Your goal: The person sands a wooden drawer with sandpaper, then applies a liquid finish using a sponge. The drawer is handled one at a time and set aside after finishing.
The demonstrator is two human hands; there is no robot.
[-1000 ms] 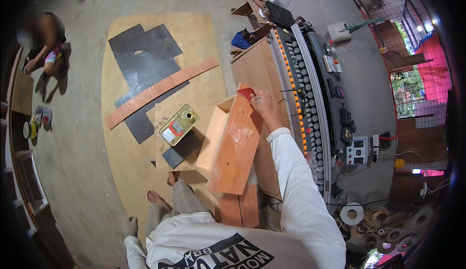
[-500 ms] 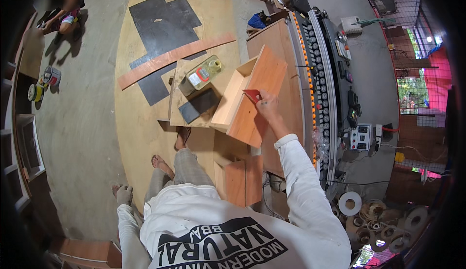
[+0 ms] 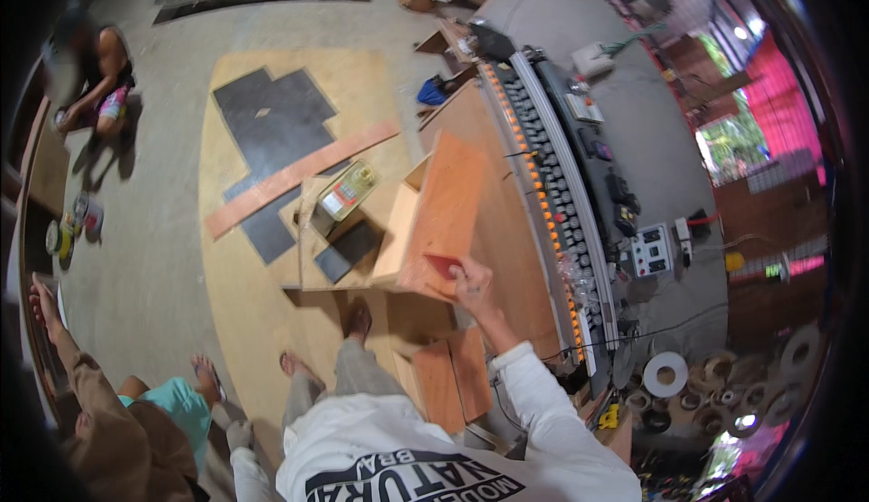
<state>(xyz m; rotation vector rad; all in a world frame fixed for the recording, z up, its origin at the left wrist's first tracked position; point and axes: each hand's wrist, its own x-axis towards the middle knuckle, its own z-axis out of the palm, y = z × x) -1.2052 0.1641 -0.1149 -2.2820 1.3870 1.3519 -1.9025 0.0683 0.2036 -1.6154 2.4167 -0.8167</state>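
Note:
My right hand (image 3: 472, 285) pinches a thin, flat red piece (image 3: 442, 265) against the orange-brown front panel (image 3: 453, 194) of a wooden drawer. I cannot make out what kind of piece it is. The drawer's pale box side (image 3: 396, 238) leans over a low wooden stand (image 3: 312, 196). On that stand are a yellowish rectangular can (image 3: 347, 191) and a dark flat block (image 3: 332, 264). My left hand (image 3: 239, 435), which looks grey and gloved, hangs low beside my body, away from the drawer; its fingers are too unclear to read.
A long conveyor-like machine (image 3: 543, 203) runs along the right. Under the stand lies a plywood sheet (image 3: 362, 76) with dark panels (image 3: 272, 122) and a wooden strip (image 3: 308, 176). A co-worker in brown (image 3: 127, 430) stands at lower left; another person (image 3: 100, 76) crouches at far left.
My right hand and the red piece have moved down along the drawer's front panel toward its near end. A co-worker in brown has come in at lower left. The view has shifted.

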